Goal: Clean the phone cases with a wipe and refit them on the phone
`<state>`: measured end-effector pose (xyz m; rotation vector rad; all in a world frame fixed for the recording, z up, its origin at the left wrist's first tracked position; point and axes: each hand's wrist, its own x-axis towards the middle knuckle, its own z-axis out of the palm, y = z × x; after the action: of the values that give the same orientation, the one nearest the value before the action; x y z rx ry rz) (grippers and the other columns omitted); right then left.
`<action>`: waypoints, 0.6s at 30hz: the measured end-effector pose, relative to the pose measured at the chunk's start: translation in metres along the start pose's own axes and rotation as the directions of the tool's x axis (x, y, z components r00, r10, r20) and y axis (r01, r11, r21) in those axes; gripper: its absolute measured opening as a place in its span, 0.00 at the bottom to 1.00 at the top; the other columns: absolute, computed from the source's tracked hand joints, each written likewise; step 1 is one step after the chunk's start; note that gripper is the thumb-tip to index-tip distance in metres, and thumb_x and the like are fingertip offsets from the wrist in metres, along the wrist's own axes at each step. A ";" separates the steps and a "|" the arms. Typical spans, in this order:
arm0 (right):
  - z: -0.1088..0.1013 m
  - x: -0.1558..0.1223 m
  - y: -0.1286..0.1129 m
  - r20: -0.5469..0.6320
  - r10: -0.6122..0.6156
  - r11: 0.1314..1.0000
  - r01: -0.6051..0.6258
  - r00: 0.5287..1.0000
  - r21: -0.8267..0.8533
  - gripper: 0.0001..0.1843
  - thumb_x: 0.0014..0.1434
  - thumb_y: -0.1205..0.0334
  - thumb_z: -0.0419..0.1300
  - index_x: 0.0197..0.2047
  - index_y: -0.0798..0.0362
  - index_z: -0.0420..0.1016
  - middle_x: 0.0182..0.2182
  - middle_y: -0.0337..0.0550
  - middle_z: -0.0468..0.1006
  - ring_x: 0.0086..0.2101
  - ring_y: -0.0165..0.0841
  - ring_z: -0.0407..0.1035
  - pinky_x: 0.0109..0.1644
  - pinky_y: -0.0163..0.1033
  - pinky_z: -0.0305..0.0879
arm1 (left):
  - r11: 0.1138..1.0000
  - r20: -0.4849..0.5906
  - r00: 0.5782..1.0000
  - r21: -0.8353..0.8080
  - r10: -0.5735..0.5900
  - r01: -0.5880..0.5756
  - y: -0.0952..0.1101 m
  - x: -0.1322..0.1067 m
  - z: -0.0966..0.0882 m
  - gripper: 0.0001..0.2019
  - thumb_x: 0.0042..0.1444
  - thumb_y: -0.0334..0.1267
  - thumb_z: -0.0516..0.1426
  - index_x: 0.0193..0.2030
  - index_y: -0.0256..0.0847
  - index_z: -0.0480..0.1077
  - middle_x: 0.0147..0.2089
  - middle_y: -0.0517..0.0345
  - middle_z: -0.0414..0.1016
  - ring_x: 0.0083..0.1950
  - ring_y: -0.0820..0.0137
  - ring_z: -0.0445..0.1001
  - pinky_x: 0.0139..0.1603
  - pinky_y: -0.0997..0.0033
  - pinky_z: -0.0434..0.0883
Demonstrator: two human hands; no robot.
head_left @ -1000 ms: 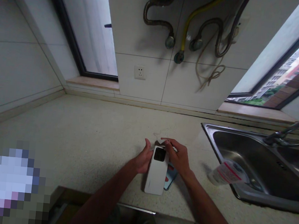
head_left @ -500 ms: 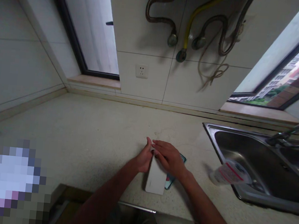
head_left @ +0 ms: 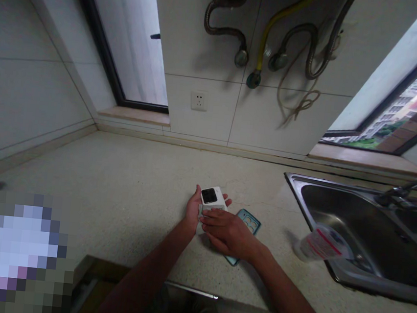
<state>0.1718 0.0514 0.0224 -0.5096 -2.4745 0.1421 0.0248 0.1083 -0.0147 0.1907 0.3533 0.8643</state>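
A white phone point(head_left: 220, 195) with a black square camera block at its far end lies in my left hand point(head_left: 193, 208). The left thumb runs along its left edge, and fingertips show past its right edge. My right hand point(head_left: 229, 231) lies across the near part of the phone with its fingers stretched out, hiding much of it. Under and beside the right hand, a teal phone case point(head_left: 249, 219) with camera holes rests on the counter, partly covered.
On the stone counter point(head_left: 135, 184), a clear plastic cup point(head_left: 323, 244) with red print lies tipped at the edge of the steel sink point(head_left: 339, 213). A faucet point(head_left: 392, 194) stands behind the sink. Hoses and a wall socket point(head_left: 199, 100) are on the tiled wall.
The phone has been raised and shifted away from me, so its camera block now shows beyond my fingers. My right hand has slid nearer along it. More of the teal case is uncovered.
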 end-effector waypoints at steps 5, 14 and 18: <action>-0.015 0.002 -0.008 0.075 -0.011 0.996 0.004 0.997 0.092 0.12 0.63 0.66 0.56 0.45 0.52 0.81 0.48 0.48 0.82 0.57 0.41 0.71 0.62 0.50 0.67 | 0.974 -0.032 0.980 -0.115 0.194 -0.197 0.006 -0.007 0.008 0.32 0.62 0.62 0.45 0.51 0.36 0.72 0.51 0.39 0.78 0.58 0.50 0.73 0.60 0.37 0.64; -0.041 -0.009 0.004 -0.006 0.153 0.988 -0.152 0.988 0.028 0.12 0.66 0.62 0.57 0.36 0.50 0.81 0.48 0.48 0.81 0.48 0.40 0.75 0.54 0.49 0.71 | 0.918 -0.108 0.933 -0.171 0.345 -0.359 0.009 -0.013 0.020 0.28 0.64 0.57 0.46 0.54 0.35 0.71 0.52 0.39 0.77 0.64 0.50 0.67 0.64 0.36 0.59; -0.040 -0.013 0.009 -0.062 0.216 0.976 -0.218 0.975 -0.027 0.13 0.67 0.59 0.56 0.36 0.52 0.81 0.47 0.53 0.78 0.46 0.40 0.72 0.48 0.46 0.72 | 0.901 -0.110 0.917 -0.170 0.384 -0.398 0.010 -0.012 0.019 0.28 0.65 0.56 0.46 0.54 0.34 0.71 0.52 0.39 0.77 0.66 0.50 0.66 0.65 0.36 0.57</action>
<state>0.2078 0.0543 0.0459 -0.7872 -2.3627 0.1706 0.0177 0.1047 0.0086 0.0512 0.3034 1.3015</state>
